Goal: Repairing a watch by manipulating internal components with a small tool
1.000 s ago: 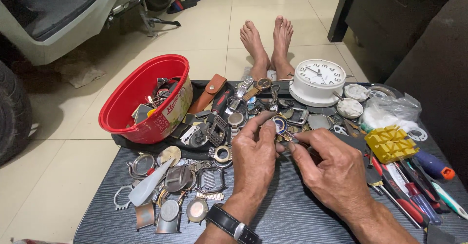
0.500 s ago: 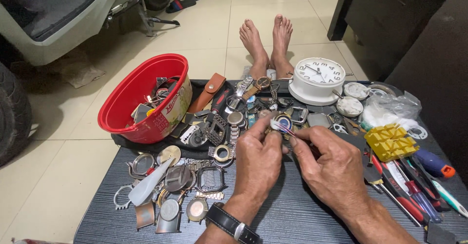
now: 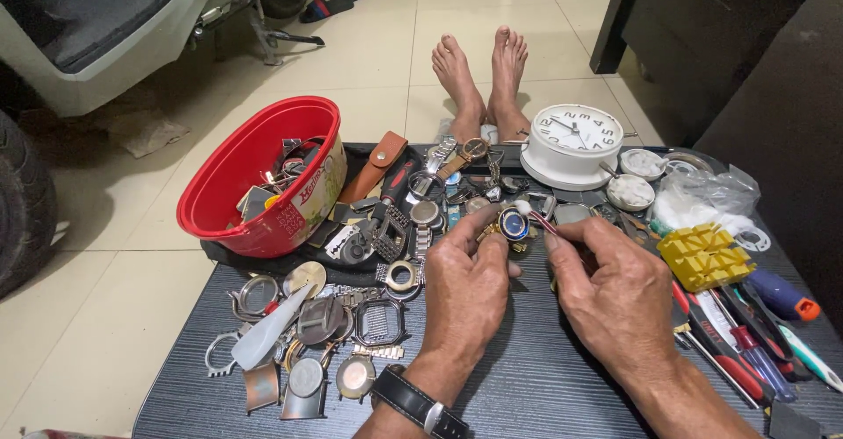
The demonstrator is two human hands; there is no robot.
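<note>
Nearest the camera, a black wristwatch (image 3: pixel 420 406) wraps the left wrist, and both forearms reach out over the dark bench (image 3: pixel 527 386). The left hand (image 3: pixel 465 290) has its fingers (image 3: pixel 457 228) pinched on a small blue-dialled watch head (image 3: pixel 513 223), holding it up just above the bench surface at the middle of the clutter. The right hand (image 3: pixel 619 294) sits just beside it, fingers closed on a thin red-and-white tool (image 3: pixel 537 219) whose tip meets the edge of that watch head. Off to the left of the hands lies a scatter of bare watch cases and backs (image 3: pixel 338 334), with a pale plastic piece (image 3: pixel 268 329) lying across them. To the right, a row of screwdrivers (image 3: pixel 746 351) with red and blue handles lies along the bench edge, and a yellow slotted block (image 3: pixel 707 255) sits just beyond them. Further out, a red plastic tub (image 3: pixel 259 180) full of watch parts stands at the left corner of the bench, a brown leather strap (image 3: pixel 376 165) leaning beside it. A white round alarm clock (image 3: pixel 575 145) stands at the far edge, small white dishes (image 3: pixel 637 180) next to it and a clear plastic bag (image 3: pixel 711 197) to the right. Beyond the bench, two bare feet (image 3: pixel 483 75) rest on the tiled floor (image 3: pixel 386 44), and a pair of sandals (image 3: pixel 338 0) lies far back.
</note>
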